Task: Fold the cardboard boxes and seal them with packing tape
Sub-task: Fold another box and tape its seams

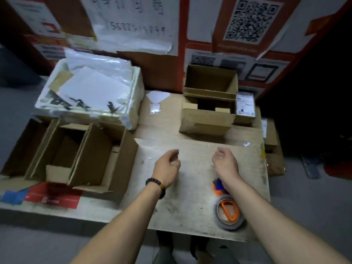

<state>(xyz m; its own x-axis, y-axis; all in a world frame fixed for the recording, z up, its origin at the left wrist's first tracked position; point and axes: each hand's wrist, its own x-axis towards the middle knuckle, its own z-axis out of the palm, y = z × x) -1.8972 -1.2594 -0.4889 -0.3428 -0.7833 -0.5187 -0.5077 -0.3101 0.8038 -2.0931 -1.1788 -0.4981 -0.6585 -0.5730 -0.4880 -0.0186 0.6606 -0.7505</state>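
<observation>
Both my hands hover empty over the bare middle of the worktable (190,187). My left hand (167,164), a bead bracelet on its wrist, has loosely curled fingers. My right hand (224,162) is also relaxed and holds nothing. A tape dispenser (228,210) with an orange handle and a roll of packing tape lies on the table under my right forearm. Open cardboard boxes (207,115) stand at the back right of the table. More open boxes (91,157) stand at the left edge.
A white foam box (133,103) full of plastic bags and paper stands at the back left. A small labelled parcel (245,105) sits beside the back-right boxes. A small plastic bag (155,109) lies mid-back. Posters cover the wall behind. Flat cartons lie on the floor at right.
</observation>
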